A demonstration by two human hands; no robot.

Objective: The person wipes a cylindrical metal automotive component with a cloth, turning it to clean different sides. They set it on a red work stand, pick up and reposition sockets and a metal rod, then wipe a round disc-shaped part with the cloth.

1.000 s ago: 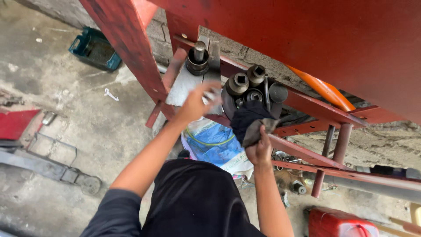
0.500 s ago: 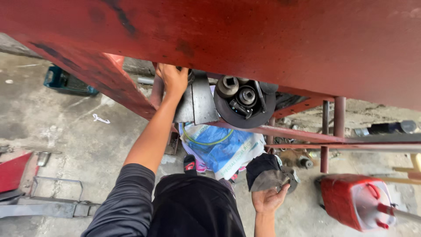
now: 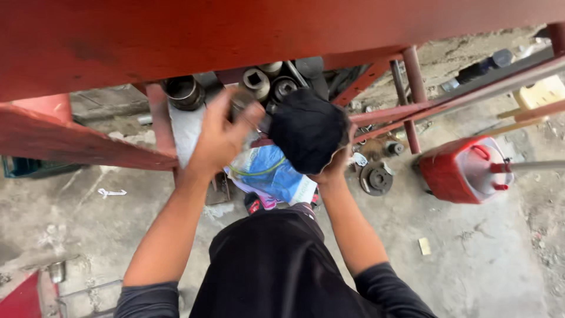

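Note:
My left hand reaches up to a cluster of large dark sockets on a shelf under the red steel frame, its fingers spread against the metal beside them. My right hand holds a black cloth bundle up against the same cluster, fingers wrapped beneath it. A wide steel socket stands at the left of the shelf. Below the hands lies a blue and white plastic sack.
A red plastic jug with a white top stands on the concrete floor at right, next to a round metal hub. Red frame tubes slant across the upper right. A dark green crate sits at far left.
My right hand has come up from near the floor with the black cloth to the sockets. My left hand moved from the upper frame onto the shelf by the sockets. The view shifted.

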